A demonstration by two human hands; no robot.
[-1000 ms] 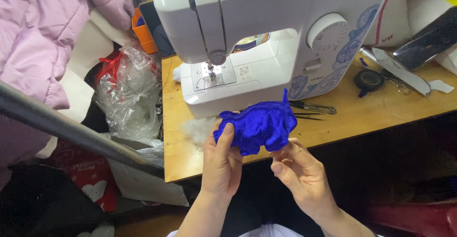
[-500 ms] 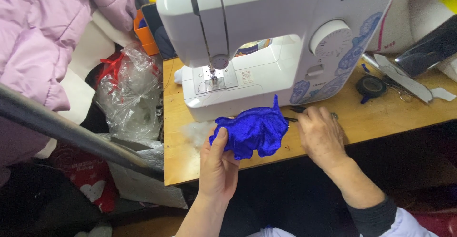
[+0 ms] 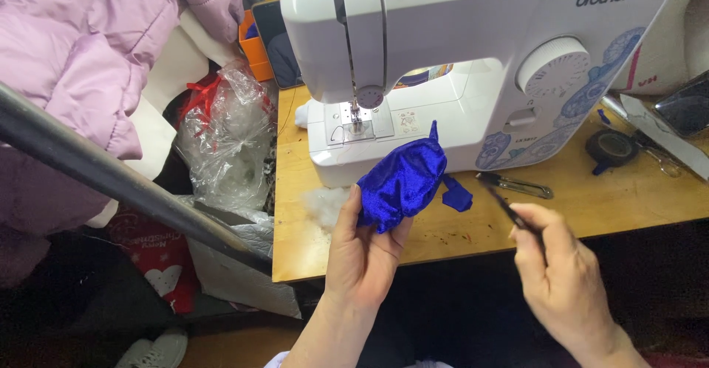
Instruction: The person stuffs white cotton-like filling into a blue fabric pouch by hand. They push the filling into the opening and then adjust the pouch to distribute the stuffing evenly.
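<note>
Above the front edge of the wooden table [image 3: 635,205], just before the white sewing machine [image 3: 473,65], a bunched piece of shiny blue fabric [image 3: 402,183] was held up in the left hand [image 3: 365,253]. It sat at the top of that hand, pinched between the thumb on its left side and the fingers curled up behind and beneath it, so the hand was clamped on the cloth. A small flap of the same fabric hung off its right side. The left forearm rose from the bottom of the view, palm turned toward the camera. To the right and apart from the cloth, the right hand [image 3: 561,272] was closed around a thin dark tool [image 3: 506,209], its tip pointing toward the fabric without touching it. Beyond that tip a pair of metal snips [image 3: 517,185] lay on the table. A tuft of white stuffing [image 3: 321,204] rested beside the left thumb.
</note>
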